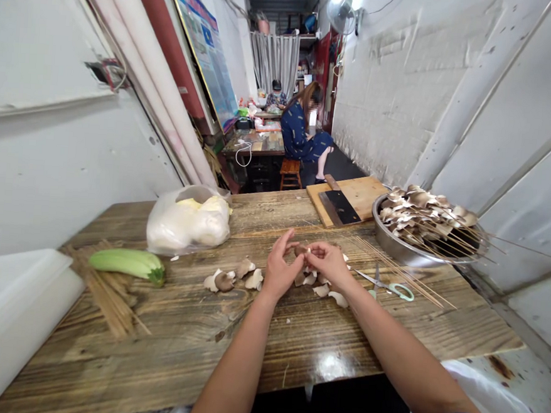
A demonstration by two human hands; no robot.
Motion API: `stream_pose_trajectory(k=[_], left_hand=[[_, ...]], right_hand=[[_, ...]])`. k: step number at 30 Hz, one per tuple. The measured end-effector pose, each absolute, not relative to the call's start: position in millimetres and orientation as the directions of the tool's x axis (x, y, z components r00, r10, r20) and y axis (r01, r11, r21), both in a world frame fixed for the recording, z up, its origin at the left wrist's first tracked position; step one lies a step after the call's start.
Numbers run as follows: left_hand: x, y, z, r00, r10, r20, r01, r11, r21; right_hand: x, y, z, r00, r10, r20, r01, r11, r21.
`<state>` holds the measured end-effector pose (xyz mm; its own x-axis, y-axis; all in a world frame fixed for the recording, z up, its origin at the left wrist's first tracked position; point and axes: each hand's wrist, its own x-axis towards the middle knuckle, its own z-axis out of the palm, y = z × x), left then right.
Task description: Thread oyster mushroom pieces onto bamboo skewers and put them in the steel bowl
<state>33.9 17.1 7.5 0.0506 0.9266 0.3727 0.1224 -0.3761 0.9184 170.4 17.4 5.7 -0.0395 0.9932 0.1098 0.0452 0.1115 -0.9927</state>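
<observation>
Both my hands meet over the middle of the wooden table. My left hand (282, 265) and my right hand (330, 264) pinch a brown oyster mushroom piece (302, 250) between them, and fingers partly hide it. Under and beside my right hand lie more torn mushroom pieces (320, 290). A small group of mushroom pieces (225, 281) rests left of my left hand. Thin bamboo skewers (405, 275) lie to the right of my right hand, with green-handled scissors (387, 286) just below them.
A metal bowl (398, 248) of skewered mushrooms stands at right, skewers jutting out. Behind sits a cutting board (363, 197) with a cleaver (341, 208). On the left are a plastic bag (180, 222), a green zucchini (127, 263), bundled skewers (108, 298) and a white container (23, 308). Two people sit farther back.
</observation>
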Motion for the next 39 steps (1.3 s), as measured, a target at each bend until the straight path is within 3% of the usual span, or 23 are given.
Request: stream_pose_trajectory(k=[3, 5, 9, 12, 15, 18, 21, 24, 27, 32, 39], left_hand=[[40, 14, 7, 0.012, 0.979, 0.206, -0.05, -0.205, 0.978], [43, 13, 5, 0.0, 0.993, 0.115, -0.122, -0.115, 0.986], [40, 14, 3, -0.079, 0.997, 0.008, -0.177, -0.022, 0.984], [37, 16, 3, -0.066, 0.998, -0.004, -0.105, -0.003, 0.995], [36, 16, 4, 0.014, 0.999, 0.034, -0.04, -0.034, 0.999], [39, 15, 4, 0.001, 0.999, 0.052, -0.061, -0.052, 0.997], [43, 13, 2, -0.04, 0.999, 0.007, -0.068, -0.01, 0.998], [44, 12, 0, -0.089, 0.996, 0.011, -0.023, -0.013, 1.0], [43, 13, -1, -0.134, 0.99, 0.036, 0.011, -0.035, 0.999], [39, 14, -3, -0.031, 0.997, 0.067, 0.032, -0.066, 0.997], [32, 14, 2, 0.077, 0.997, 0.022, 0.043, -0.026, 0.999]], right_hand=[[164, 16, 5, -0.072, 0.997, -0.04, -0.265, -0.058, -0.963], [161, 15, 4, -0.08, 0.996, -0.05, -0.295, -0.071, -0.953], [159, 11, 1, -0.028, 0.998, 0.05, 0.016, 0.051, -0.999], [163, 10, 0, 0.028, 0.965, 0.259, 0.334, 0.235, -0.913], [165, 10, 1, -0.013, 0.938, 0.347, 0.466, 0.313, -0.828], [164, 11, 2, 0.013, 0.971, 0.239, 0.369, 0.217, -0.904], [159, 12, 0, 0.079, 0.992, 0.098, 0.098, 0.09, -0.991], [155, 11, 1, 0.068, 0.995, 0.069, -0.031, 0.071, -0.997], [155, 9, 3, 0.032, 0.995, 0.093, 0.039, 0.091, -0.995], [163, 10, 4, 0.023, 0.993, 0.12, 0.204, 0.113, -0.972], [172, 14, 6, -0.124, 0.984, 0.131, 0.234, 0.157, -0.959]])
